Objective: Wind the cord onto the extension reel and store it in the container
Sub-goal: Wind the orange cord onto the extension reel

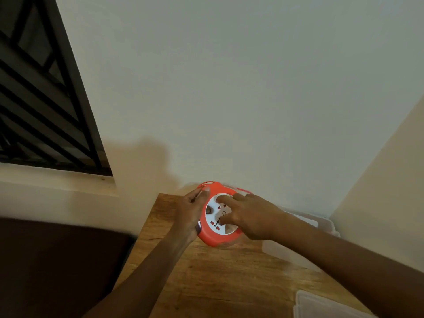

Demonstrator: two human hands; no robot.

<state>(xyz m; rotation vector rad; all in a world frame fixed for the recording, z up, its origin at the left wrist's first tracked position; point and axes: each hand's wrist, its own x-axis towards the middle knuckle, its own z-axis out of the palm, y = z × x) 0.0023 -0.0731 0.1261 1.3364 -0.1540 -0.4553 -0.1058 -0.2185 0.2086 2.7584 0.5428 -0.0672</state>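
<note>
The orange extension reel [216, 237] with a white socket face is held above the wooden table [206, 278]. My left hand [191, 214] grips its left rim, thumb on the front edge. My right hand [247, 216] lies over the white face, with fingers curled into its recesses. A thin orange cord [243, 190] trails from the reel's top right toward the wall. The clear plastic container [296, 251] stands to the right, partly hidden behind my right forearm.
A clear lid [321, 306] lies at the table's near right corner. The table sits in a corner between two pale walls. A dark barred window [41, 99] is at the upper left, and a dark surface lies to the table's left.
</note>
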